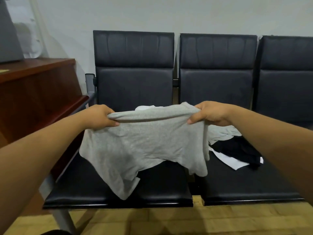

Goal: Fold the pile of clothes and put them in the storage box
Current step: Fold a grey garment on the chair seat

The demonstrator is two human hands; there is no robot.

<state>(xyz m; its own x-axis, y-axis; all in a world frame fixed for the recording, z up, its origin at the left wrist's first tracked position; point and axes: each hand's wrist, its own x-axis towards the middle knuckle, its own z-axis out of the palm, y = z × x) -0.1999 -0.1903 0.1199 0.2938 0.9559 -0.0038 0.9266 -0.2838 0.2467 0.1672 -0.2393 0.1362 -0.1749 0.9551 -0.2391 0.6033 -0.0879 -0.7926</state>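
Both hands pinch a grey garment's top edge, left hand (100, 117) at one end, right hand (210, 113) at the other, holding the grey garment (144, 143) stretched left to right above the black bench seat (118, 197); its lower part hangs down, one corner draped onto the seat. Black and white clothes (237, 150) lie on the next seat
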